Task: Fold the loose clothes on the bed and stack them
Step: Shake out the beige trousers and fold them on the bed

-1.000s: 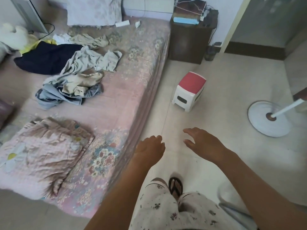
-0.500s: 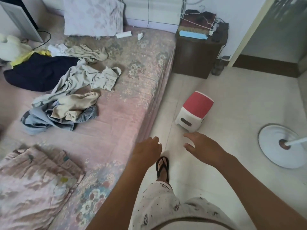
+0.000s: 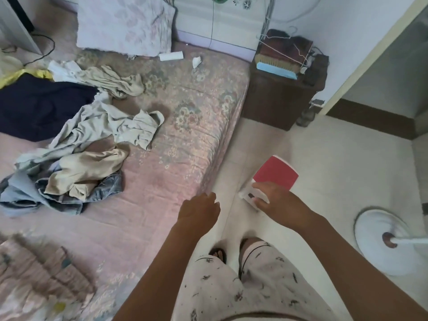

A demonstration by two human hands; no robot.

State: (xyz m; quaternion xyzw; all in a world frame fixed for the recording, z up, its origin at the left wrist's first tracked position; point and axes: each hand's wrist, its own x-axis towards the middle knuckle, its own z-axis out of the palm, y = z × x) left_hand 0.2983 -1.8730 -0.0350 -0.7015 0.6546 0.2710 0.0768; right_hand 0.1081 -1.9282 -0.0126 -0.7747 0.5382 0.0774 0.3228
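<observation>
Loose clothes lie in a heap on the left of the pink floral bed (image 3: 185, 147): a crumpled grey shirt (image 3: 108, 121), a beige garment (image 3: 90, 167), denim (image 3: 104, 191) and a light blue piece (image 3: 18, 188). Farther back are a dark navy garment (image 3: 39, 105) and a pale twisted garment (image 3: 111, 79). My left hand (image 3: 199, 212) hangs over the bed's right edge, fingers loosely curled, holding nothing. My right hand (image 3: 280, 200) is spread over the floor in front of a stool, empty. Both hands are well apart from the clothes.
A red-topped white stool (image 3: 275, 172) stands on the tiled floor by the bed, partly behind my right hand. A dark nightstand (image 3: 278, 98) is at the bed's head, a white fan base (image 3: 382, 242) at the right. A folded pink blanket (image 3: 34, 274) lies bottom left, a pillow (image 3: 125, 24) at the headboard.
I have stepped forward along the bed, so the clothes heap and stool appear closer. Both hands stayed empty; my right hand now overlaps the stool in view.
</observation>
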